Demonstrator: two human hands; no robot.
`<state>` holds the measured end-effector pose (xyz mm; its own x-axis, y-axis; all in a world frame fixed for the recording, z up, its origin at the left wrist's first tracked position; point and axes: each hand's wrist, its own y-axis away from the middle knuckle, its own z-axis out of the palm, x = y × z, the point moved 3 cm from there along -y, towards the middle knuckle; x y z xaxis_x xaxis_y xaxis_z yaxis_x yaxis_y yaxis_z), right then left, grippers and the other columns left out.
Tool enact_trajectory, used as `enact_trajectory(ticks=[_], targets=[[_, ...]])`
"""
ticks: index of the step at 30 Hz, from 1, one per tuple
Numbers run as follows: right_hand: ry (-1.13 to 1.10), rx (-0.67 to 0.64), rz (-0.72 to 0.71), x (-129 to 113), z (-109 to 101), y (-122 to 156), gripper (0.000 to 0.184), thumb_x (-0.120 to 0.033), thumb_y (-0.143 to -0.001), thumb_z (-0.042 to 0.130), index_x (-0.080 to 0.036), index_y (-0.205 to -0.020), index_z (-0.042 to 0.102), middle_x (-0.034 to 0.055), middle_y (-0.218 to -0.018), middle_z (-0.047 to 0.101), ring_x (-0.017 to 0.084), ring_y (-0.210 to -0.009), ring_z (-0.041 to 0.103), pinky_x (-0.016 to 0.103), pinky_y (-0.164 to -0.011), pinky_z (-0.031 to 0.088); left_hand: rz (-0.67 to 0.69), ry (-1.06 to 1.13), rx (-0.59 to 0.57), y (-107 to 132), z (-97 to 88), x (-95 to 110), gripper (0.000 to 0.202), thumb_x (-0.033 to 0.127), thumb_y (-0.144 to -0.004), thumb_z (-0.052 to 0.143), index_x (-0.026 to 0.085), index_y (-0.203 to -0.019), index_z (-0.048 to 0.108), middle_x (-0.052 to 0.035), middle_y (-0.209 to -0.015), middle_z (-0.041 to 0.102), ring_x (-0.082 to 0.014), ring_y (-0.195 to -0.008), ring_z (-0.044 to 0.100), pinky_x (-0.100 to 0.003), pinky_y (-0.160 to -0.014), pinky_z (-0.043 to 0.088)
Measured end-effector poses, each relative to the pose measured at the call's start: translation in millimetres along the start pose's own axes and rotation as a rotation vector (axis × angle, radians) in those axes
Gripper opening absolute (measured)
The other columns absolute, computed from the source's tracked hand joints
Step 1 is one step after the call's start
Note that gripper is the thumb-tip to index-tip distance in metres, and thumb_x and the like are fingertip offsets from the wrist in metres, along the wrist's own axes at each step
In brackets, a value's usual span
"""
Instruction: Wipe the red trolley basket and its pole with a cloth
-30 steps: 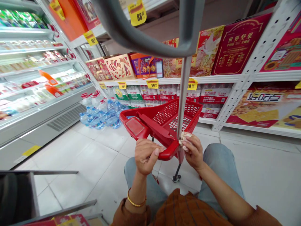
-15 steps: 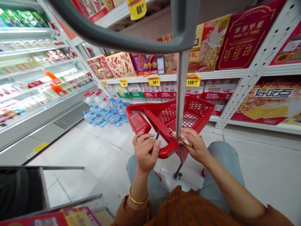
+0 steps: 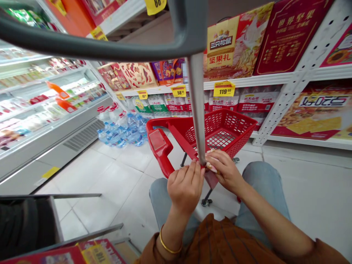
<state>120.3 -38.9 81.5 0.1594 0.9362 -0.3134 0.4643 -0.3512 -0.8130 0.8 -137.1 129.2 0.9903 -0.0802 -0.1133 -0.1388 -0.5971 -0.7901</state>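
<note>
The red basket (image 3: 236, 126) stands on the floor tiles right in front of the person's knees, its grey pole (image 3: 196, 110) rising from the basket's near rim. The left hand (image 3: 185, 183) is curled over that rim beside the pole's foot; the right hand (image 3: 227, 172) presses there too, touching the left, though whether it clamps anything I cannot tell. The basket looks light, stiff and smooth, likely to roll; rim or pole grips best. Water bottles (image 3: 121, 128) lie beyond its left side
</note>
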Motion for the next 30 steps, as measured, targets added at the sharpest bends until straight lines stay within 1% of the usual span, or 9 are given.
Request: enact_trajectory(ticks=[3,7,12,14,17,19,21,24,30], targets=[[0.022,-0.009,-0.003,5,0,4,0.037,-0.02,-0.092,0.049,-0.027,-0.128,0.054,0.0086,-0.113,0.065,0.021,-0.108,0.058,0.045,-0.093,0.05,0.032,-0.002,-0.014,-1,-2.0,-3,0.017,0.022,-0.088,0.061,0.018,-0.102,0.068,-0.0038,-0.096,0.076,-0.0173,-0.067,0.065,-0.034,-0.063,0.036],[0.064,-0.026,0.001,14,-3,8,0.036,-0.02,-0.093,0.049,-0.028,-0.127,0.056,0.0083,-0.114,0.064,0.022,-0.111,0.056,0.045,-0.093,0.05,0.03,-0.008,0.001,-1,-1.8,-4,0.015,0.021,-0.086,0.064,0.017,-0.099,0.069,-0.0027,-0.094,0.076,-0.0167,-0.067,0.064,-0.034,-0.064,0.036],[0.105,-0.028,0.049,22,-8,9,0.034,-0.019,-0.092,0.051,-0.025,-0.125,0.057,0.0099,-0.112,0.064,0.022,-0.11,0.056,0.045,-0.092,0.05,0.048,-0.015,0.022,0,0.1,-6,0.015,0.022,-0.085,0.064,0.018,-0.099,0.069,-0.0027,-0.093,0.076,-0.0166,-0.067,0.064,-0.034,-0.063,0.035],[0.095,-0.039,0.09,17,-9,6,0.033,-0.021,-0.093,0.049,-0.024,-0.126,0.056,0.0106,-0.113,0.064,0.022,-0.108,0.057,0.045,-0.091,0.05,0.049,-0.015,0.028,1,0.3,-6,0.015,0.022,-0.085,0.063,0.019,-0.099,0.069,-0.0026,-0.091,0.076,-0.0166,-0.066,0.063,-0.034,-0.063,0.035],[0.039,-0.054,0.123,-1,-8,-1,0.035,-0.025,-0.095,0.047,-0.024,-0.13,0.051,0.0107,-0.115,0.063,0.021,-0.107,0.058,0.043,-0.09,0.051,0.046,-0.014,0.035,1,0.2,-7,0.016,0.022,-0.086,0.062,0.02,-0.099,0.069,-0.0027,-0.09,0.076,-0.0167,-0.066,0.063,-0.033,-0.063,0.035],[0.011,-0.052,0.114,-14,-5,-4,0.042,-0.03,-0.094,0.049,-0.023,-0.135,0.046,0.0113,-0.116,0.062,0.023,-0.109,0.057,0.044,-0.092,0.05,0.047,-0.016,0.042,0,-0.1,-7,0.015,0.021,-0.085,0.063,0.02,-0.099,0.069,-0.0028,-0.09,0.076,-0.0169,-0.066,0.063,-0.033,-0.063,0.035],[0.018,-0.019,0.114,-22,0,-4,0.049,-0.035,-0.093,0.051,-0.022,-0.139,0.041,0.0127,-0.119,0.061,0.025,-0.113,0.055,0.047,-0.094,0.049,0.052,-0.019,0.051,0,-0.2,-6,0.015,0.021,-0.084,0.064,0.02,-0.097,0.07,-0.0025,-0.09,0.076,-0.017,-0.066,0.063,-0.034,-0.063,0.035],[0.047,0.045,0.097,-22,8,-1,0.05,-0.029,-0.093,0.051,-0.024,-0.141,0.039,0.0122,-0.118,0.06,0.025,-0.112,0.055,0.047,-0.093,0.048,0.065,-0.022,0.063,0,0.3,-7,0.013,0.02,-0.084,0.064,0.019,-0.096,0.07,-0.0023,-0.089,0.076,-0.0168,-0.065,0.063,-0.034,-0.063,0.035],[0.036,0.058,0.029,-4,12,3,0.042,-0.017,-0.092,0.048,-0.024,-0.134,0.047,0.0099,-0.112,0.063,0.022,-0.106,0.057,0.044,-0.092,0.049,0.109,0.006,0.073,0,4.5,-11,0.014,0.019,-0.083,0.066,0.018,-0.096,0.069,-0.0032,-0.09,0.076,-0.0164,-0.066,0.065,-0.033,-0.064,0.039]])
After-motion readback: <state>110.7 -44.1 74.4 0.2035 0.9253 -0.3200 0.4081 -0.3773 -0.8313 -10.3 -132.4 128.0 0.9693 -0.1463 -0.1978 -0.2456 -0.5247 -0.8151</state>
